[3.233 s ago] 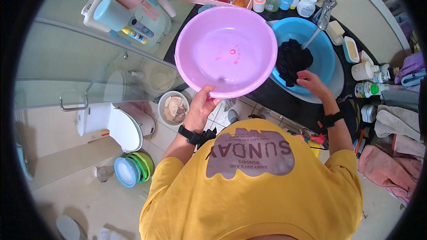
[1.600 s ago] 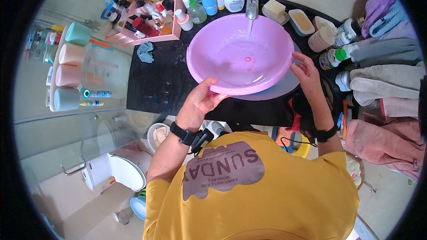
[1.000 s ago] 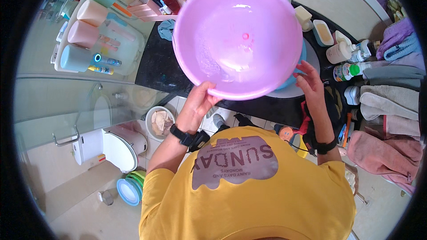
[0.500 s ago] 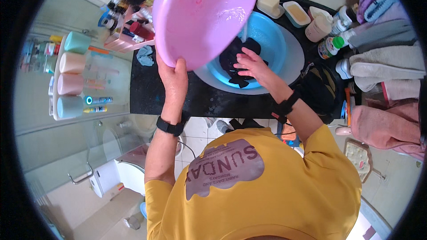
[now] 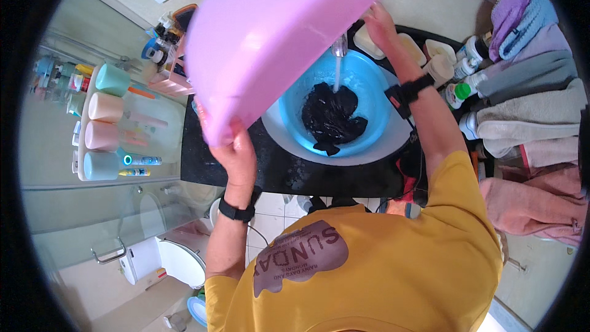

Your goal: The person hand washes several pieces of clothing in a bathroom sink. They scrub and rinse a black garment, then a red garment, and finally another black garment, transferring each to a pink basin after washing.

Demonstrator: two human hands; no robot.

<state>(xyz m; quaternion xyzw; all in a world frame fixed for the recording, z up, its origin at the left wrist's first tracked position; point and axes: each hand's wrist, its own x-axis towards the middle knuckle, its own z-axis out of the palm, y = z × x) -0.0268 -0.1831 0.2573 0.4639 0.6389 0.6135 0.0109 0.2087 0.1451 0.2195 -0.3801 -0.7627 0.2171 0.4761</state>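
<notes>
Currently, I have a lilac plastic basin (image 5: 264,43) aloft in the head view, tipped steeply, partly motion-blurred and cut by the upper edge. Left hand (image 5: 236,150): curled around the basin's lower rim, gripping it. Right hand (image 5: 382,27): raised beside the basin's right-hand edge, fingertips at or near the rim; I cannot tell whether they pinch it or merely lie alongside.

Below, a light-blue basin (image 5: 376,120) sits in the white sink (image 5: 398,138), which is set into the black counter (image 5: 279,175). The lilac basin overlaps the blue one's upper left in my view. A wet-looking black cloth (image 5: 332,115) lies bunched inside the blue basin, one end near the lower rim. Water (image 5: 337,74) runs from the metal faucet (image 5: 340,47) into that basin, reaching the cloth's upper side.

Surroundings, noted: green-capped bottle (image 5: 456,94) on the right; folded towels (image 5: 525,114) beyond; pink organizer (image 5: 169,81) on the left.
</notes>
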